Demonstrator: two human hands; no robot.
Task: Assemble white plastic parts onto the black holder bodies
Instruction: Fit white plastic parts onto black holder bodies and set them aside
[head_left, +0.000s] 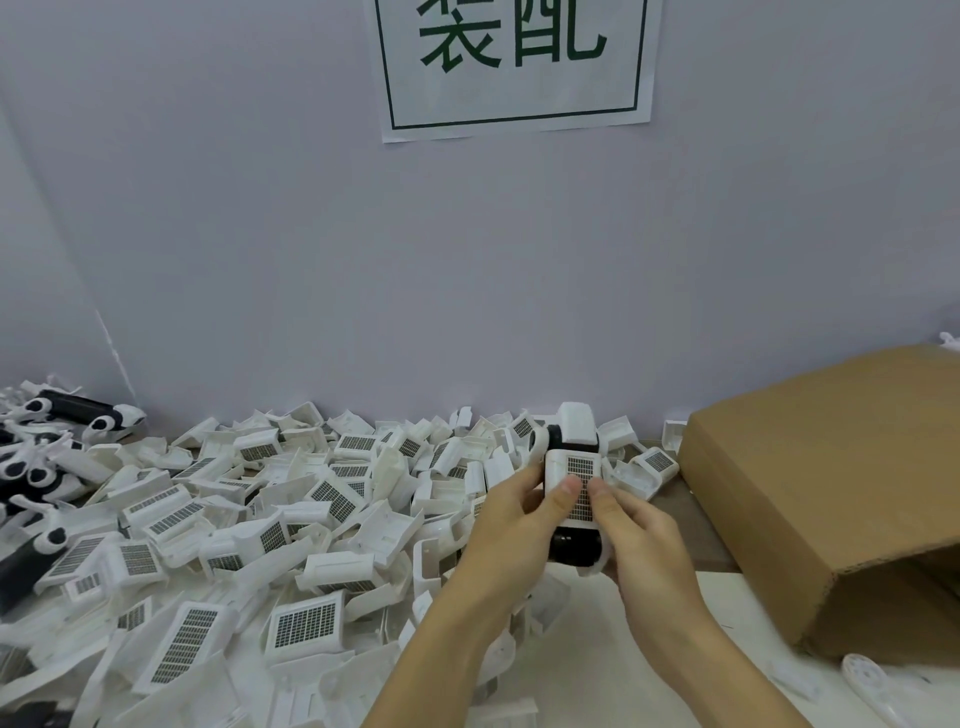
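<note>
Above the heaped table, centre frame: both hands hold one assembly up over the loose parts.
Left hand (511, 512): fingers curled round the left side of the white plastic part (574, 480), thumb pressed on its gridded face.
Right hand (641, 525): wrapped round the right and lower side, thumb tip beside the other thumb on the same grid.
Black holder body (574, 545): a dark cylinder showing under the white part, between the two palms (its far end, with another white cap, sticks up behind the thumbs).
Pile of white parts (270, 525): spread across the table from the left edge to the hands, many with grid faces turned up.
Finished units (62, 415): black-and-white pieces stacked at the far left.
Cardboard box (831, 499): lying on its side at right, well apart from the hands.
Wall sign (514, 62): white sheet with green characters, high on the pale wall.
</note>
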